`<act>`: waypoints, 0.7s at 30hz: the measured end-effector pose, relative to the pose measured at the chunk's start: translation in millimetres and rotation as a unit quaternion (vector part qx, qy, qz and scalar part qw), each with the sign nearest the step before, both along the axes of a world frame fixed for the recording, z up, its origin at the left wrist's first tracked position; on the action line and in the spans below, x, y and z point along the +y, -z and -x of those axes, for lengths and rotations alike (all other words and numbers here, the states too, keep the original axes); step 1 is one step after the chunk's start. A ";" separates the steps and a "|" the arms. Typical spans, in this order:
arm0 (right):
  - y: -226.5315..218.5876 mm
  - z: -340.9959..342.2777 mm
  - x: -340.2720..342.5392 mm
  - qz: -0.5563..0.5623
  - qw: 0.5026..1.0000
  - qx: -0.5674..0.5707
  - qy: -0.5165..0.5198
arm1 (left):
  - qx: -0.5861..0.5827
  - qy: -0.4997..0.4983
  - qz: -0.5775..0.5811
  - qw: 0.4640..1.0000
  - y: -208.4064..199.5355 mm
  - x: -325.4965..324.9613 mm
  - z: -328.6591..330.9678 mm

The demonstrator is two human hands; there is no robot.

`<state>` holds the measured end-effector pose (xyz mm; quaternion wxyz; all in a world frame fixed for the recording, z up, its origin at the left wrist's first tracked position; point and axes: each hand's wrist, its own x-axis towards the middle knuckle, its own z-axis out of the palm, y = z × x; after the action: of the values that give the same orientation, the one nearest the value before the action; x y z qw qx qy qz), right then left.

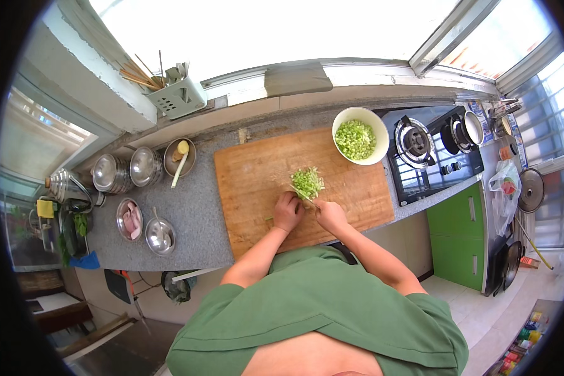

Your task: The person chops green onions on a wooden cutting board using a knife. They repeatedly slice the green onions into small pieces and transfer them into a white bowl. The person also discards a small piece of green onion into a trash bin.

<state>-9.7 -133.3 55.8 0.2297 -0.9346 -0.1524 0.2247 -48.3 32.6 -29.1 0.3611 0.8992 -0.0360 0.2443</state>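
Observation:
My left hand (pixel 288 212) is closed over green stalks on the wooden cutting board (pixel 250 188), its fingers at the near edge of a heap of chopped green vegetable (pixel 308 183). Just beside it, my right hand (pixel 330 215) is closed round the handle of a knife; its blade barely shows between the two hands. A bit of green stalk pokes out to the left of my left hand. On the board's far right corner, a white bowl (pixel 382 143) holds more of the chopped greens (pixel 355 139).
Right of the board is a black gas stove (pixel 413 182) with a pot (pixel 472 128). On the left counter stand stacked metal bowls (pixel 111 173), a dish of pale meat (pixel 130 220), a bowl with a spoon (pixel 160 237) and a pan (pixel 171 153) holding ginger-like pieces. A utensil holder (pixel 178 99) sits by the window.

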 end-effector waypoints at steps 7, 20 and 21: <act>-0.3 1.1 -6.4 0.036 0.999 0.019 -0.006 | 0.001 0.002 0.003 1.000 -0.9 -1.4 2.0; 1.3 4.4 -5.8 -0.038 0.999 -0.017 0.021 | -0.004 0.002 0.011 1.000 0.9 -1.6 2.0; -2.4 5.8 -7.1 -0.035 0.999 -0.018 0.017 | -0.005 0.002 0.013 1.000 0.8 -0.8 1.4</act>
<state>-15.5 -140.5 58.2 0.2637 -0.9323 -0.1485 0.1984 -49.7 31.8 -29.9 0.3731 0.8932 -0.0363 0.2482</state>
